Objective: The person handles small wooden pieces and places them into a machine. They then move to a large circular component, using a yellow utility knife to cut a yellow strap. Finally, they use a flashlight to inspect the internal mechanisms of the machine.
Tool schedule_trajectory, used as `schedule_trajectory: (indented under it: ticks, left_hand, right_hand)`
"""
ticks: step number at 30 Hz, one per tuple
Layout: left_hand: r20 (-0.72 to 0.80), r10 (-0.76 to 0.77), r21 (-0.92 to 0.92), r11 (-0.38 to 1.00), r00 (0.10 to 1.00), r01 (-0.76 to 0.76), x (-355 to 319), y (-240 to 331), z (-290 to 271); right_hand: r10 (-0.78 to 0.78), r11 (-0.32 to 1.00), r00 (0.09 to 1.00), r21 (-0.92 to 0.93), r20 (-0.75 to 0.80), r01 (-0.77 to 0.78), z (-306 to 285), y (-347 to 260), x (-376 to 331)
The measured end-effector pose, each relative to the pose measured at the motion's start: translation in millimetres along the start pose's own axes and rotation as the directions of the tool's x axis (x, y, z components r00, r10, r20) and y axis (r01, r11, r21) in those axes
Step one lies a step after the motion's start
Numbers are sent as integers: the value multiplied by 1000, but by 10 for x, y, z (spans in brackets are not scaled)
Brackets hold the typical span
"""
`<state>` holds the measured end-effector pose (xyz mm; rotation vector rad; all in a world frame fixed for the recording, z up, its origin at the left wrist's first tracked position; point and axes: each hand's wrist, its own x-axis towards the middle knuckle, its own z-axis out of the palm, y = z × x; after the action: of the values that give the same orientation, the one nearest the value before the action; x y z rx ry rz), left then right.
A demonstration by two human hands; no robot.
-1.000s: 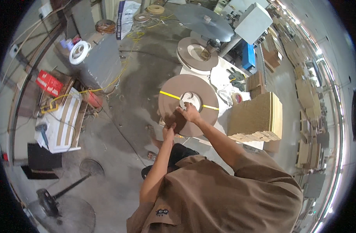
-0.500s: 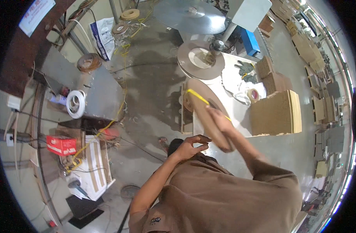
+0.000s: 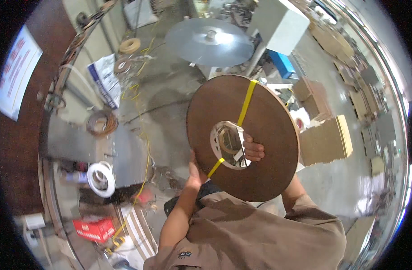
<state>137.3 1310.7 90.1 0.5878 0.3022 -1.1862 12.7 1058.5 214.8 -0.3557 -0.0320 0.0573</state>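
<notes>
A large, flat brown roll of banding [image 3: 269, 112] is held up in front of my body, its broad side facing me. Two yellow tape straps [image 3: 247, 103] cross it between the centre hole and the outer edge. The fingers of my right hand [image 3: 254, 149] come through the hole from behind and curl over its inner rim; the rest of that hand is hidden by the roll. My left hand [image 3: 196, 174] presses against the lower left edge, with some of its fingers out of sight behind it.
Beyond the roll stands a round grey metal disc [image 3: 210, 42] beside a white box on a post [image 3: 284, 27]. Folded cardboard [image 3: 325, 141] lies to the right. On the left are a grey surface with a white ring-shaped roll [image 3: 101, 180], a red box [image 3: 94, 229] and a yellow cord [image 3: 147, 153].
The roll has turned from nearly edge-on to broad side toward me and come closer. My left hand, free before, now touches its edge. The view has shifted.
</notes>
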Motion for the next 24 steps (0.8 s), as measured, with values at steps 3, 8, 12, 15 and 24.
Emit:
schedule_trajectory:
  ticks: [3, 8, 12, 15, 24]
  left_hand:
    - [-43, -54, 14, 998, 998, 55, 231, 508, 55]
    - [121, -5, 56, 998, 993, -2, 764, 1133, -12]
    - [92, -37, 115, 993, 995, 26, 1255, 1524, 123]
    - [163, -122, 92, 990, 979, 108, 1678, 1844, 256]
    - [120, -77, 177, 983, 990, 55, 2701, 3017, 968]
  right_hand:
    - [-75, 997, 997, 16, 9, 75, 14, 18, 207]
    - [-187, 981, 982, 53, 22, 186, -33, -84, 601]
    - [-246, 965, 968, 106, 45, 240, -186, -322, 959]
    - [-272, 954, 957, 162, 99, 254, -449, -609, 1323]
    - [-371, 849, 928, 419, 42, 320, -796, -1562, 2439]
